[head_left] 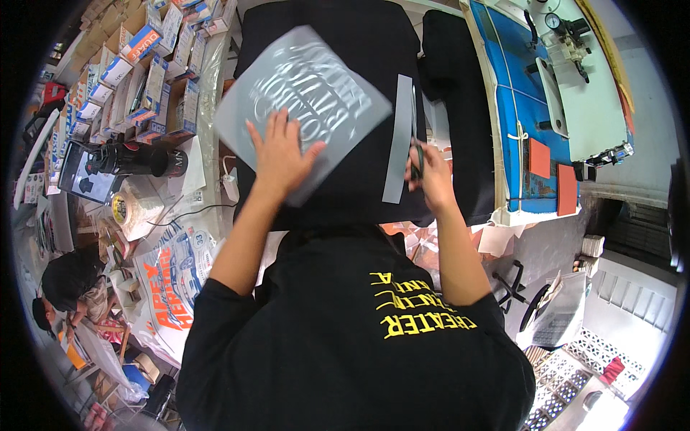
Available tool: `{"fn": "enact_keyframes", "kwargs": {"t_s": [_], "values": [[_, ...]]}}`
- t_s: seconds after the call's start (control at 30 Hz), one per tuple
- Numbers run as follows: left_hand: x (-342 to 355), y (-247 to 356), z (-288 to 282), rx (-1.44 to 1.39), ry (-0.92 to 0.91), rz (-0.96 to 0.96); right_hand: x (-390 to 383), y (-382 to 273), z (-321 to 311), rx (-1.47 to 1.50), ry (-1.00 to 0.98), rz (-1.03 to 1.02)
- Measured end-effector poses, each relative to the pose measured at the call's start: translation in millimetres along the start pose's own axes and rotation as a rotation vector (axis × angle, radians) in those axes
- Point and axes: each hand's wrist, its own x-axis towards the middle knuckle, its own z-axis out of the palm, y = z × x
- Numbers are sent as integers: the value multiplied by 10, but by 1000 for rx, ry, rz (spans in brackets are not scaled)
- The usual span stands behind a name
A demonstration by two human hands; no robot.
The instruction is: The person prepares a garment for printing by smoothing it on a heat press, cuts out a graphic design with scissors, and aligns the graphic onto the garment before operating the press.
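Note:
A translucent grey film sheet [237, 108] with pale, glossy lettering lies turned at an angle on a black-covered surface [345, 201]. My left hand [285, 154] rests on its lower part, fingers spread and palm down. In my right hand [433, 176] is a pair of scissors [418, 159], gripped by dark handles, the blades pointing away from me. Just left of the scissors lies a long, narrow grey strip [399, 140], apart from the sheet. Parts of the scissors' handles are hidden by my fingers.
On the left, several open cardboard boxes [183, 108] stand beside a black cylindrical device [136, 158] and a tape roll [121, 208]. A printed sheet [172, 280] lies nearer. To the right runs a second black-covered surface [460, 122], then a blue board [514, 108]. Another person [72, 284] sits at lower left.

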Motion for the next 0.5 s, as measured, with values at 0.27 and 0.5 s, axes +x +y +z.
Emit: {"fn": "enact_keyframes", "kwargs": {"t_s": [0.27, 0.5], "values": [[585, -735, -155, -118, -29, 405, -920, 545, 114, 160, -289, 229], [494, 212, 167, -110, 3, 348, -707, 497, 517, 274, -158, 190]]}}
